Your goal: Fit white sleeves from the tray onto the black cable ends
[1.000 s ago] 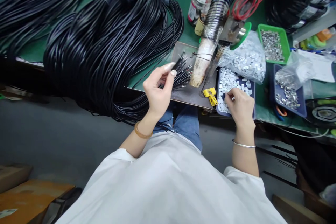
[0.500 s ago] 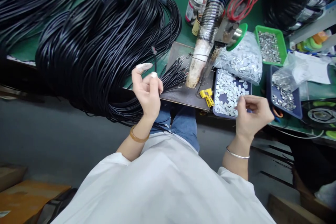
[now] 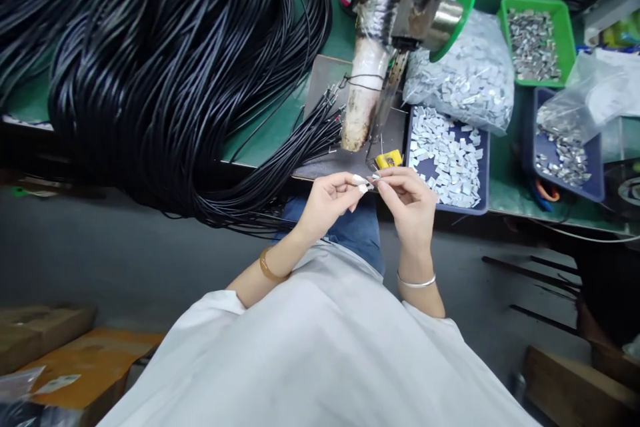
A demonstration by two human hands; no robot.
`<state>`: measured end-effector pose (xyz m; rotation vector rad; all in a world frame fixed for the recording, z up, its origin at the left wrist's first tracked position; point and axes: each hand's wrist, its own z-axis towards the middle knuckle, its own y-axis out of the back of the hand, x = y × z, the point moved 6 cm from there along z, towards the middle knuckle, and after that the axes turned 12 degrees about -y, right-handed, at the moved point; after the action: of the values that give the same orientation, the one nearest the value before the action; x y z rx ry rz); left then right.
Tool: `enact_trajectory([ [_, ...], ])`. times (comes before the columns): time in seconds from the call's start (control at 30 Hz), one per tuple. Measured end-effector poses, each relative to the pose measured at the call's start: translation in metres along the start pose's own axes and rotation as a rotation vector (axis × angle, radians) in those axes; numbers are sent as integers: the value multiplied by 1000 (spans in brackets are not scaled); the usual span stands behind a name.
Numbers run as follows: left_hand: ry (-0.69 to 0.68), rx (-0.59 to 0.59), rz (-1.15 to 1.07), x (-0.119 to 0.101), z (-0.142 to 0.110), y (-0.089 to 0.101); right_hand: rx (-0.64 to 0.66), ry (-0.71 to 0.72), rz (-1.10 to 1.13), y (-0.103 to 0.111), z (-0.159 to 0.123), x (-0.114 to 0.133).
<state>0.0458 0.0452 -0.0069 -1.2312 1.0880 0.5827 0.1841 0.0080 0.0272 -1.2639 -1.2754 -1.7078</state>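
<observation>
In the head view, my left hand and my right hand meet fingertip to fingertip over the bench's front edge. White coverings wrap the left thumb and index tips, which pinch the end of a thin black cable. My right thumb and fingers are closed at that cable's tip; whatever small piece lies between them is too hidden to name. Just behind the right hand are a yellow clip-like piece and a blue tray of small pale tabs. Loose black cable ends fan out on a dark board left of them.
Large coils of black cable cover the bench's left side. A taped extraction hose and a solder spool hang over the board. To the right are a bag of tabs, a green tray and another blue tray of metal pieces.
My right hand has moved left from beside the tab tray, and my left hand has moved right, so their fingertips now meet. The camera view has shifted slightly.
</observation>
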Motion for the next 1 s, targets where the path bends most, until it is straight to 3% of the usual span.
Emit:
enact_trajectory([
  [0.37, 12, 64, 27, 4, -1, 2, 98, -27, 111, -3, 0, -6],
  [0.53, -77, 138, 112, -2, -1, 3, 232, -49, 248, -9, 1, -10],
  [0.7, -310, 18, 301, -14, -1, 11, 25, -13, 167, 0, -5, 1],
  [0.87, -536, 89, 610, -30, -9, 1, -6, 70, -27, -1, -12, 14],
  [0.93, -491, 105, 567, -28, -11, -2, -31, 109, -44, -2, -13, 16],
  [1.0, -359, 118, 388, -21, -11, -4, -39, 115, 1, -3, -13, 12],
])
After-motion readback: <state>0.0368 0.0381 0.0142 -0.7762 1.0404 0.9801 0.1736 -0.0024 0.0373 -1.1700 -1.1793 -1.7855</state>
